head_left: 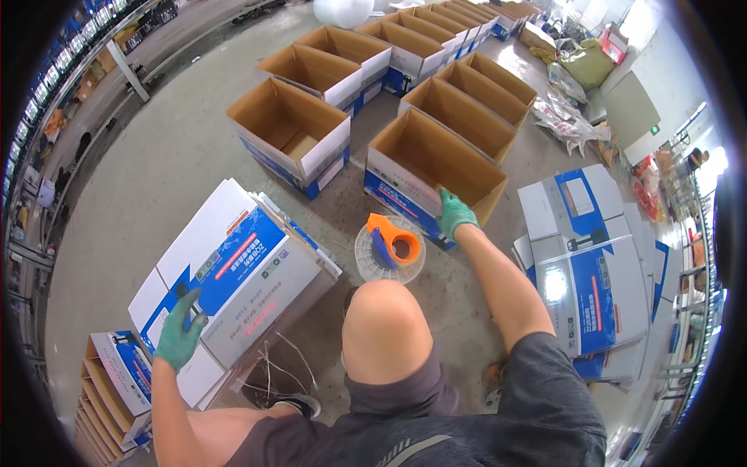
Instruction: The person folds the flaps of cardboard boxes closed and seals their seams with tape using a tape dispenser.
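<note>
My left hand [180,331], in a green glove, lies with fingers apart on a stack of flattened blue-and-white cartons [226,257]. My right hand [457,215], gloved the same way, is closed over the near rim of an open carton [405,204]; its fingertips are partly hidden there. That carton stands upright, its brown inside facing up. Between the stack and the carton, an orange tape dispenser [381,224] with a purple handle and a tape roll rests on a round translucent plastic spool [369,268].
Rows of open cartons [288,117] extend away ahead. More flattened cartons [599,288] are piled at the right. Folded cartons [117,389] stand at lower left. White straps [272,366] lie loose by my foot. Sacks [587,66] line the right wall; metal racking [128,70] runs along the left.
</note>
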### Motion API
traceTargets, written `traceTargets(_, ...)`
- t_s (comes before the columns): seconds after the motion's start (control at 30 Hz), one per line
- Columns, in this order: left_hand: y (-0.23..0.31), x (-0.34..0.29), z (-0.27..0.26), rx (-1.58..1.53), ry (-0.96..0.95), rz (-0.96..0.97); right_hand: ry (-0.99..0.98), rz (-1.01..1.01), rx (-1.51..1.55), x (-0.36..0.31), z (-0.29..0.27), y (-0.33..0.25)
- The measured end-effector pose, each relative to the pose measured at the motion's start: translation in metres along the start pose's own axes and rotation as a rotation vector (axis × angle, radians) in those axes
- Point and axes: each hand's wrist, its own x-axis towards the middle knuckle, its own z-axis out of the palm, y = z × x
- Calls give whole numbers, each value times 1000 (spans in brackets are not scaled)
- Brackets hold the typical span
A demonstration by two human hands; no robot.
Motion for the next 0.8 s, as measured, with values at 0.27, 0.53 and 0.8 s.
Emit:
traceTargets(0.27, -66, -25, 8, -345, 78, -165, 35, 23, -17, 52, 19, -26)
traceTargets(0.53, -103, -28, 13, -206, 77, -312, 112, 149, -137, 137, -12, 24)
traceTargets(0.8, -95, -35, 2, 103, 271, -207, 579, 157, -257, 181, -29, -16)
